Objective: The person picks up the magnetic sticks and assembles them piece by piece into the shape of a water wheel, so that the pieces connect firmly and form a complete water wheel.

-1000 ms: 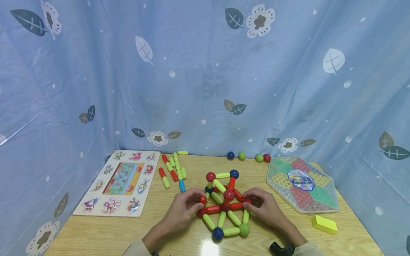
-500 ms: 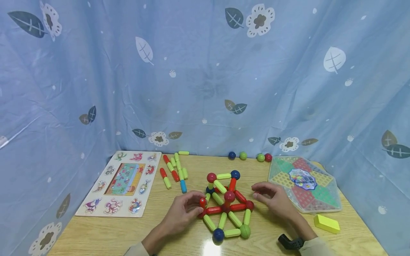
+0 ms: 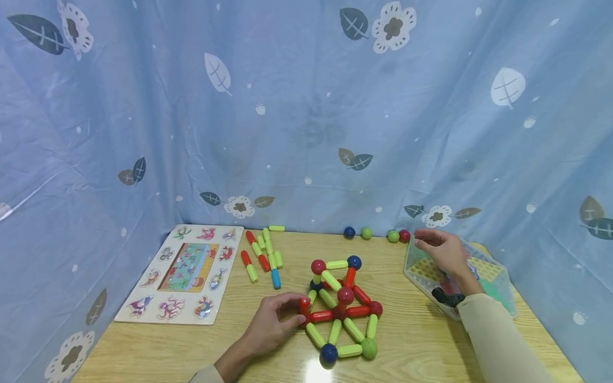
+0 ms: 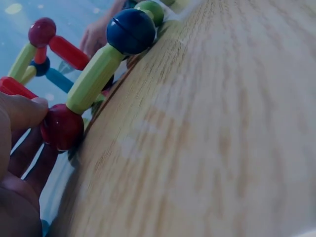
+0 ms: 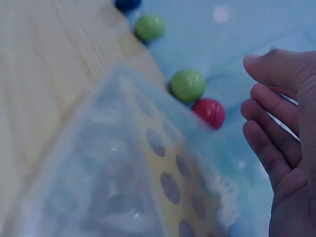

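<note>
A magnetic ball-and-stick frame (image 3: pixel 353 311) of red and yellow-green sticks with red, blue and green balls stands mid-table. At its left corner an upright red stick (image 3: pixel 304 305) rises from a red ball (image 4: pixel 62 127). My left hand (image 3: pixel 274 323) holds that corner, thumb in front and fingers behind the ball, the thumb tip at the stick's base. Over the clear-lidded hexagonal game box (image 3: pixel 498 298) hovers my right hand (image 3: pixel 445 254), fingers relaxed and holding nothing. In the right wrist view, a loose red ball (image 5: pixel 209 113) and a green ball (image 5: pixel 187 85) lie near its fingertips.
Loose sticks (image 3: pixel 262 250) lie at the back left, beside a sea-animal puzzle board (image 3: pixel 217 314). A blue ball (image 3: pixel 349 232) and another green ball (image 3: pixel 366 233) sit along the back edge by the curtain (image 3: pixel 306 133). The yellow block seen earlier is hidden behind the right sleeve (image 3: pixel 498 335).
My right hand has let go of the frame's right red ball and moved right and back, over the game box. The left hand stays at the left corner.
</note>
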Demonstrator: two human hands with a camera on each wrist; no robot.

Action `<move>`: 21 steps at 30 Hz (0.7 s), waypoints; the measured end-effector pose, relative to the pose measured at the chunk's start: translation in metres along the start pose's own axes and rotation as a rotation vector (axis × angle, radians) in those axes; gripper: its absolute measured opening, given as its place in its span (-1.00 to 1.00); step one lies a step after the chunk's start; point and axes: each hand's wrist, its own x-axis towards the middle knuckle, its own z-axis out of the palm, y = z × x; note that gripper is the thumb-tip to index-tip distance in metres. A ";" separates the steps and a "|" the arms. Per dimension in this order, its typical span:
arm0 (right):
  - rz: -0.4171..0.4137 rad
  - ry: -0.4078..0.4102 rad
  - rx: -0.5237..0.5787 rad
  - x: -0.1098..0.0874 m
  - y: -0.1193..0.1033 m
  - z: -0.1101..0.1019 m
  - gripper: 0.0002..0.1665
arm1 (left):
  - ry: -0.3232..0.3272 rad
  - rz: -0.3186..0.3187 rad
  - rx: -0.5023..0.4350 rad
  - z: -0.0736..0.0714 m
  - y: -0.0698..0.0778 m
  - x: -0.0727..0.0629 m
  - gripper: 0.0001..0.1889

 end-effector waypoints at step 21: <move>-0.041 0.070 -0.281 0.041 0.023 0.026 -0.59 | -0.001 0.021 -0.026 0.000 -0.005 -0.001 -0.63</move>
